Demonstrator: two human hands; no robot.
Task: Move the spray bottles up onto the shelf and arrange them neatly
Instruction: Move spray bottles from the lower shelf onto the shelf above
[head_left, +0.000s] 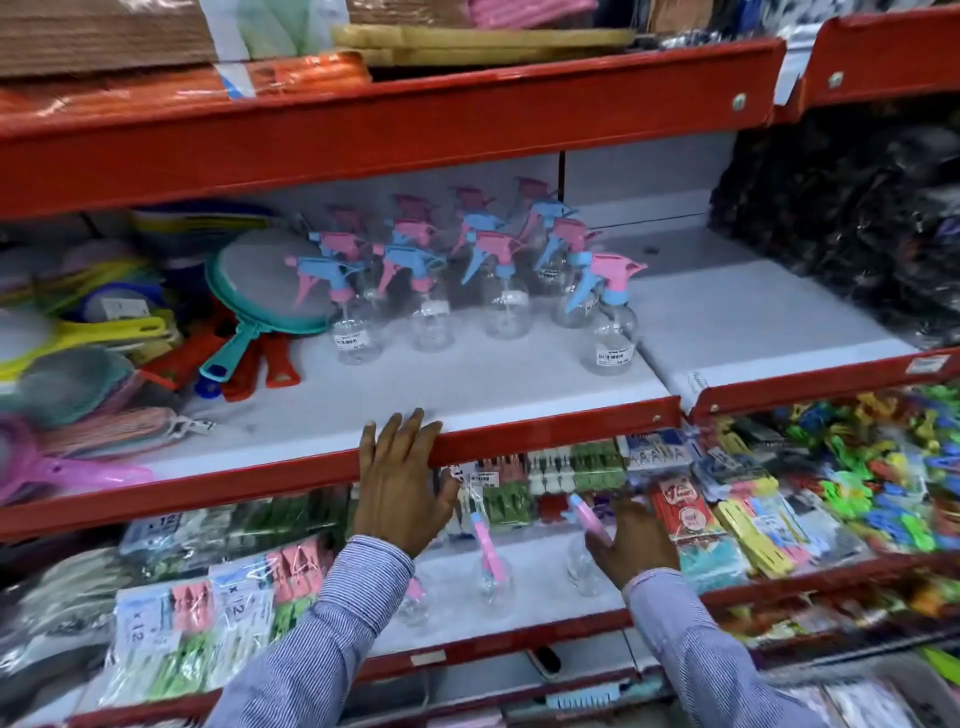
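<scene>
Both hands flank a lower-shelf spray bottle.

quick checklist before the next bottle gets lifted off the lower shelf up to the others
1. Bottles left on the lower shelf: ok, at least two clear ones stand there, such as the bottle with the pink sprayer.
2. Right hand on a bottle: cannot tell, it is at a pink sprayer head but blurred.
3. Left hand free: ok, it lies flat against the red shelf edge, holding nothing.
4. Landing space on the upper shelf: ok, bare surface in front of the group.
5. Rows neat: not ok, the front right bottle stands forward of the others.
</scene>
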